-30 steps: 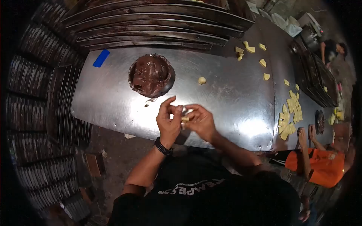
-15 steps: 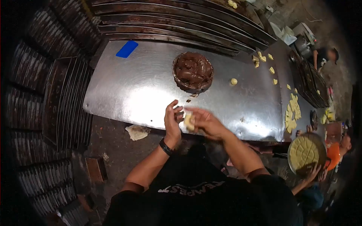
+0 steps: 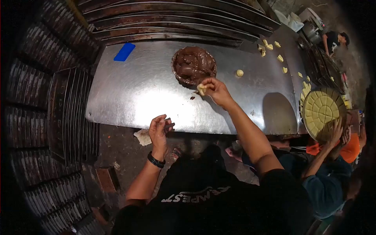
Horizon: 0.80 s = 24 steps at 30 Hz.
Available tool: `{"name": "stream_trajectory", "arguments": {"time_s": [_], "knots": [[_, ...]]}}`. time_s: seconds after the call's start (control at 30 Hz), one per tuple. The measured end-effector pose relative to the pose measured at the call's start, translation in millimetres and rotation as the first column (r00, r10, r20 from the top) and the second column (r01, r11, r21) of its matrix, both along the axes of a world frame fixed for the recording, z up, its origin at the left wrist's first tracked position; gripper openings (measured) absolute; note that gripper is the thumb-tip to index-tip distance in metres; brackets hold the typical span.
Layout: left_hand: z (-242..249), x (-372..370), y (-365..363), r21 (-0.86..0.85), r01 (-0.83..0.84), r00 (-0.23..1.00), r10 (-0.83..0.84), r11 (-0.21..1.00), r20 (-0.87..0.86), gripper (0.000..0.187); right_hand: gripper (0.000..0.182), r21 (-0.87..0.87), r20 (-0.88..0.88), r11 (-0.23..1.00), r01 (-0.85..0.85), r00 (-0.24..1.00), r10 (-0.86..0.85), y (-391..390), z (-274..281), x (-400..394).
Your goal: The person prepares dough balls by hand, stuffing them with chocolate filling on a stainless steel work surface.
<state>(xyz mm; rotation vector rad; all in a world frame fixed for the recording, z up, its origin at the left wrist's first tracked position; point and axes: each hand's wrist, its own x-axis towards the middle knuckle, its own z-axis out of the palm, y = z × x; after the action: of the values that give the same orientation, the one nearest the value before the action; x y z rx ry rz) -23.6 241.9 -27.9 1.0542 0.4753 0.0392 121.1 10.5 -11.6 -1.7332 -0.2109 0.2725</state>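
Observation:
My right hand [image 3: 215,91] pinches a small pale dough piece [image 3: 201,89] just below the front right rim of a bowl of brown paste [image 3: 193,65]. My left hand [image 3: 159,129] is at the metal table's front edge, fingers curled and apart, with dark smears on the fingertips; nothing shows in it. A pale dough ball [image 3: 239,73] sits on the table [image 3: 149,78] right of the bowl. A blue scraper [image 3: 124,51] lies at the back left.
Long dark trays [image 3: 172,29] line the table's back; stacked trays [image 3: 74,113] stand at left. Dough pieces [image 3: 280,58] lie at right. A co-worker's hands [image 3: 336,133] hold a round pan of cut dough [image 3: 322,111] over the table's right end. Another person [image 3: 333,42] is farther back.
My hands have moved apart: the right went up toward the bowl with the dough piece, the left down and left. The co-worker's pan has risen over the table's right end.

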Motion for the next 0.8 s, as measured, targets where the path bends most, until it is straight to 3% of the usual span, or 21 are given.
{"name": "stream_trajectory", "arguments": {"time_s": [0.03,0.07,0.1,0.17,0.27,0.37,0.4,0.5,0.6,0.73,0.8], "knots": [[3,2,-4,-0.005,0.014,1.000,-0.014,1.000,0.008,0.025,0.024,0.250,-0.276,0.968,-0.029,0.956,0.100,-6,1,2],[9,5,-8,-0.008,0.022,1.000,-0.022,1.000,0.019,0.027,0.026,0.321,-0.466,0.944,-0.072,0.856,0.223,-16,3,-3],[14,10,-13,-0.011,0.024,0.999,-0.024,1.000,0.032,0.030,0.032,0.542,-0.519,0.841,0.000,0.787,0.334,-20,4,-15],[16,21,-29,-0.052,-0.028,0.995,0.033,0.998,0.090,0.039,0.039,0.795,-0.486,0.596,0.115,0.709,0.512,-32,-8,-33],[45,31,-71,-0.096,0.031,0.998,-0.025,0.995,0.064,0.051,0.052,0.927,-0.371,0.315,0.203,0.627,0.685,-56,7,-52],[55,37,-118,-0.061,0.110,0.992,-0.106,0.992,0.068,0.057,0.055,0.920,-0.375,0.342,0.189,0.677,0.633,-97,31,-62],[50,36,-125,-0.019,0.048,0.995,-0.046,0.999,0.088,0.055,0.056,0.938,-0.332,0.294,0.181,0.707,0.625,-111,29,-57],[37,20,-132,0.203,-0.192,0.978,0.169,0.960,0.124,0.048,0.042,0.764,-0.464,0.611,0.207,0.835,0.297,-142,28,-39],[28,-2,-121,0.214,-0.337,0.941,0.334,0.917,0.054,0.038,0.034,0.354,-0.368,0.933,0.067,0.927,0.073,-141,18,-26],[14,-16,-87,0.275,-0.392,0.915,0.403,0.878,0.016,0.030,0.030,0.215,-0.160,0.973,0.089,0.986,-0.055,-100,-10,-21],[7,-14,-66,0.292,-0.405,0.909,0.415,0.866,0.030,0.027,0.030,0.183,-0.190,0.964,0.190,0.969,-0.155,-81,-18,-19]]}}
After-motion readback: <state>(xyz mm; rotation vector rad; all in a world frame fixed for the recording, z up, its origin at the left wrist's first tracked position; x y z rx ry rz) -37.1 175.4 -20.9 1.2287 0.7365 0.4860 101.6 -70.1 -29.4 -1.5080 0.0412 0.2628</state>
